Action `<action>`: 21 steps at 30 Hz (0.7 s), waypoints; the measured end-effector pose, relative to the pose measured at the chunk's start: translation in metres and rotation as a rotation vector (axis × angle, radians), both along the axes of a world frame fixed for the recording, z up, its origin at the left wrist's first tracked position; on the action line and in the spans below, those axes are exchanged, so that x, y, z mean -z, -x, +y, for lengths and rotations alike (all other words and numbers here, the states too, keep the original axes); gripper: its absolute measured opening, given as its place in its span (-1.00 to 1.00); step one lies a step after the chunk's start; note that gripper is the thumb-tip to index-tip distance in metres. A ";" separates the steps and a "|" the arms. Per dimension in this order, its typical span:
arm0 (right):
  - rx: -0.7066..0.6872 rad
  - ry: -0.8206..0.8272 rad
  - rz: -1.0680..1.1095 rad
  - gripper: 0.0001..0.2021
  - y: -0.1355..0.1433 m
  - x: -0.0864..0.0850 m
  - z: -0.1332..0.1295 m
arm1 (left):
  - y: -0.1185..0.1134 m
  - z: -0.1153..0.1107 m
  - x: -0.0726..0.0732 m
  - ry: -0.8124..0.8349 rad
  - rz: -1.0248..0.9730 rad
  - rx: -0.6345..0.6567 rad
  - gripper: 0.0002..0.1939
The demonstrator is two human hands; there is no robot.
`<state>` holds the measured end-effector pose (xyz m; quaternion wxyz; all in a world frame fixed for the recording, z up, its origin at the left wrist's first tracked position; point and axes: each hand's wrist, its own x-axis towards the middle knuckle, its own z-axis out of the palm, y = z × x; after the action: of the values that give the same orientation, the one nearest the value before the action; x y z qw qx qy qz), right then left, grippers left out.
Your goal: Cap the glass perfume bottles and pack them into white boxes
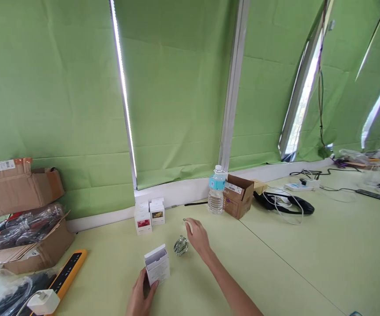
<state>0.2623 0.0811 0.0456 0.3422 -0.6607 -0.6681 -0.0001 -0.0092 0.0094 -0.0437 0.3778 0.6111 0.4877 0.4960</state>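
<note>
My left hand is closed round a small white carton, tilted, with its top flap up and the inside showing. To the right, my right hand reaches over the table with thumb and fingers pinched. A small greenish thing shows at those fingertips, too small to name. Just left of my right wrist, a shiny clear-and-silver object, like a faceted glass ornament, rests on the table. Beyond it stand several small white boxes with pictures on their fronts, grouped near the wall.
Behind my right hand are a water bottle and an open brown box. A black pouch with white cable lies further right. At the left sit stacked cartons and an orange power strip.
</note>
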 end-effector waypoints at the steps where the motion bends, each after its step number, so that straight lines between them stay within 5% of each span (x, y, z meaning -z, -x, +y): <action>1: -0.003 0.021 -0.005 -0.63 -0.005 -0.001 0.011 | 0.000 0.000 -0.001 -0.006 0.005 -0.007 -0.28; 9: -0.112 0.173 -0.004 -0.69 -0.011 0.014 0.055 | 0.001 0.002 -0.003 -0.024 0.049 -0.011 -0.29; 16: -0.116 0.117 0.226 -0.72 -0.022 0.023 0.038 | 0.010 -0.004 -0.023 0.070 0.062 0.161 -0.44; 21: -0.166 0.011 0.407 -0.66 -0.021 0.012 0.009 | 0.011 -0.013 -0.038 0.087 0.104 0.132 -0.49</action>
<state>0.2834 0.0905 0.0332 0.4653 -0.5916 -0.6374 0.1649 -0.0198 -0.0035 -0.0059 0.4101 0.6497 0.4865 0.4158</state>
